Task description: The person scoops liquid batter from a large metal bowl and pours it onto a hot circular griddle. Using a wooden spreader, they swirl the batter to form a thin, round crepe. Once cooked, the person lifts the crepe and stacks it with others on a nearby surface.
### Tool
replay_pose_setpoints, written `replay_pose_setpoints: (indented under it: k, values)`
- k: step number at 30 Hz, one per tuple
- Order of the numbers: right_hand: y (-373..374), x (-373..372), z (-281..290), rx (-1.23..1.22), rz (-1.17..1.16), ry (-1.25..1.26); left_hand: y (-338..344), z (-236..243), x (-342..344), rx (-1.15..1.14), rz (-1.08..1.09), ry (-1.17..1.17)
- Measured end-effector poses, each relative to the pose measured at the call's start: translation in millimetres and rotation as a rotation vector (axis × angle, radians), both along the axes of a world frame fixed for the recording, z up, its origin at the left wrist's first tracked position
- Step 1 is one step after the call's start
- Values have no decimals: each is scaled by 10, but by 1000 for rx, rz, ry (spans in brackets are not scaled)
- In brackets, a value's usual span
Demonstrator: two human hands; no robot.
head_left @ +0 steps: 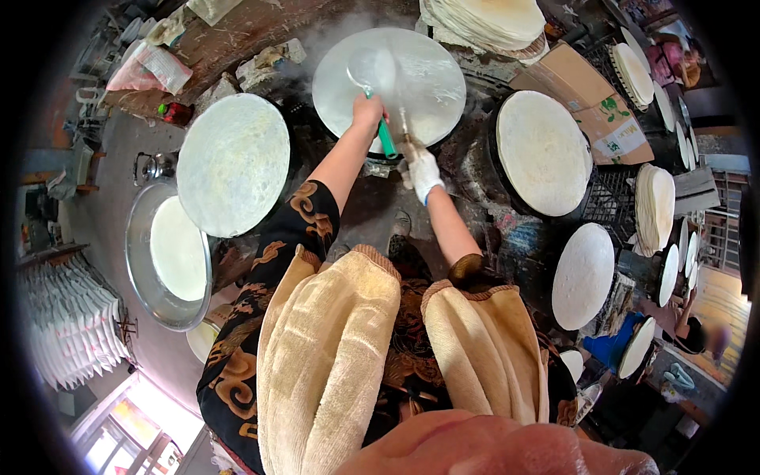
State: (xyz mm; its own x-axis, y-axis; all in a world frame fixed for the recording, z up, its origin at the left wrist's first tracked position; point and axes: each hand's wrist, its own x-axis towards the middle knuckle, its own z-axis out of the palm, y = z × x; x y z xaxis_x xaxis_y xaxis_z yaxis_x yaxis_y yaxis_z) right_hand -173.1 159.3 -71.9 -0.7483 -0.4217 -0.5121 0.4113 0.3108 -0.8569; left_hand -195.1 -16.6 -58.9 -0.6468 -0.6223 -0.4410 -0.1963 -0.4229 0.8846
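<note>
Holding pale liquid (178, 248), a basin (144, 265) stands aside while the left hand (367, 114) grips a ladle (386, 139), the right hand (423, 169) a stick (404, 124).

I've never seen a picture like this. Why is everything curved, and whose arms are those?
No machine here: these are a person's own arms, seen from a wide camera worn on the head, looking down. Its lens bends straight edges and leaves the dark border.

The bare left hand holds a green-handled ladle over a large, steaming round griddle. The right hand, in a white glove, holds a thin tool, too blurred to name.

Pale, round surfaces lie to the left and right. Further left is a metal basin of pale liquid. The cream cloths below are draped over the person.
</note>
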Motion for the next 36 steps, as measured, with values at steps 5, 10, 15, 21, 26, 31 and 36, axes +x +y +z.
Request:
replay_pose_setpoints:
  k: [5, 10, 15, 21, 26, 31, 36]
  values:
    - [148, -87, 646, -94, 2, -148, -498, 76, 346, 961, -90, 391]
    - [383, -85, 101, 95, 106, 309, -203, 653, 602, 495, -44, 330]
    - [280, 586, 399, 23, 294, -239, -269, 816, 723, 603, -237, 351]
    - [745, 669, 772, -302, -227, -190, 8, 764, 1292, 678, -496, 87]
    - [844, 1104, 1105, -153, -219, -47, 614, 769, 1630, 487, -595, -64]
    - [895, 1439, 1092, -245, 65, -62, 929, 603, 1796, 310, -710, -56]
    - [1779, 721, 288, 2, -310, 138, 1165, 1612, 1965, 389, -599, 133]
